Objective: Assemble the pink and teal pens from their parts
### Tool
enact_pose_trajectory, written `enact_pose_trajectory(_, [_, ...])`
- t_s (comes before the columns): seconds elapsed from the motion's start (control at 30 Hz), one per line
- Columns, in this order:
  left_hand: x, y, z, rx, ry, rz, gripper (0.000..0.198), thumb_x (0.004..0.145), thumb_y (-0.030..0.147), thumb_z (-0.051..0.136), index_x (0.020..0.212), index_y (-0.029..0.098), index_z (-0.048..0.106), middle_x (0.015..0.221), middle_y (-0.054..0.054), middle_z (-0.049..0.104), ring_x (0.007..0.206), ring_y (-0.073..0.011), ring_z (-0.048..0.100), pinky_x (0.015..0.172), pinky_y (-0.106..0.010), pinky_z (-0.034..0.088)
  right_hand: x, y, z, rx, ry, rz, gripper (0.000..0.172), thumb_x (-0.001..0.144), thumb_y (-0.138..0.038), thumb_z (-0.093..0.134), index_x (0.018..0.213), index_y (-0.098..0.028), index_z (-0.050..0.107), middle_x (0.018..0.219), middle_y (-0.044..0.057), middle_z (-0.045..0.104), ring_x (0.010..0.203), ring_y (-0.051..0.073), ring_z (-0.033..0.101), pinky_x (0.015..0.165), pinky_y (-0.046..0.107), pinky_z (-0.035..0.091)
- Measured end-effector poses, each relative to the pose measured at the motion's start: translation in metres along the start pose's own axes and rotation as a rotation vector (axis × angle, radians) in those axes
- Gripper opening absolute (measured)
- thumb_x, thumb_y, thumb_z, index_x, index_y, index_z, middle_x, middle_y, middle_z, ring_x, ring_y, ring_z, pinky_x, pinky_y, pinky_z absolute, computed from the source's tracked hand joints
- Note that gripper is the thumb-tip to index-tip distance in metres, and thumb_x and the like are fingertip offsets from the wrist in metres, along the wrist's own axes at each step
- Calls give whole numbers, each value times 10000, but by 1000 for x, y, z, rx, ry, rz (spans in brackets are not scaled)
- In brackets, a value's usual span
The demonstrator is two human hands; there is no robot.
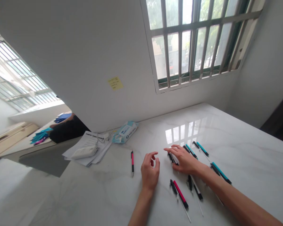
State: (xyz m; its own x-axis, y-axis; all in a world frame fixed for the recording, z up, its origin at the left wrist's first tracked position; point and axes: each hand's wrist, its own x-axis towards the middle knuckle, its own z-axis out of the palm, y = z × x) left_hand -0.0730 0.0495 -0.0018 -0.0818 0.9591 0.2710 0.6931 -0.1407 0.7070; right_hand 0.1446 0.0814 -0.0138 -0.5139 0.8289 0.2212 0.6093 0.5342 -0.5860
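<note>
My left hand (151,172) rests on the marble-patterned table with its fingers loosely curled and apart, holding nothing. To its left lies a whole red-and-black pen (132,163). My right hand (185,160) reaches over black pen parts (170,157), fingers extended and partly covering them; whether it touches them I cannot tell. Nearer me are a red pen barrel (180,192), a black clip-side part (173,187) and a thin white refill (185,212). Beside my right forearm lie dark pen parts (198,191). Teal pen barrels (202,148) with black parts lie further right.
Papers (87,147) with a white device (85,152) on top and a blue wipes packet (125,132) lie near the wall. A yellow sticky note (115,83) is on the wall. A grey panel (49,155) stands left, and a barred window (193,44) is above.
</note>
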Motion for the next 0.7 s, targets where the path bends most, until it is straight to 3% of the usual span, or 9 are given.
enact_pose_trajectory(0.1, [0,-2,1,-52,6,16,264,940,307,519,1112,234,706,920,-42,655,703,-160,564,766,-289,511,0,0,-2,-8,9,-12,772,781,-164,643,1536,-231,496,1385,119,642,1395,320,463,1188,505,400])
enact_pose_trajectory(0.23, [0,2,2,-196,-2,-33,254,929,345,569,1102,220,707,931,-42,665,669,-139,547,699,-269,500,-1,-7,-8,-16,121,-37,721,821,-165,633,1524,-246,499,1368,108,652,1381,317,483,1164,515,436])
enact_pose_trajectory(0.37, [1,5,4,-497,-88,-144,418,875,495,706,1170,200,679,1022,-65,709,669,-122,582,635,-244,493,-4,-28,-10,5,214,-147,697,877,-175,624,1547,-293,475,1398,97,644,1382,317,504,1156,534,454])
enact_pose_trajectory(0.5, [3,1,7,-712,-215,-155,432,818,479,790,1109,179,680,946,-77,749,775,-168,676,706,-262,539,-5,-43,-4,39,182,-226,718,895,-193,654,1567,-341,447,1386,76,662,1347,307,544,1130,530,485])
enact_pose_trajectory(0.63, [4,-2,7,-690,-174,-162,313,817,420,783,995,176,700,905,-69,752,831,-189,708,749,-279,556,-5,-35,-1,43,199,-151,679,899,-266,724,1533,-313,484,1430,85,628,1359,297,530,1136,498,480])
enact_pose_trajectory(0.7, [4,-3,6,-610,-111,-162,264,824,400,759,966,183,708,924,-64,752,824,-179,703,716,-263,541,-5,-27,-4,22,211,-89,491,919,-293,722,1398,-291,612,1356,84,665,1312,289,556,1111,475,490])
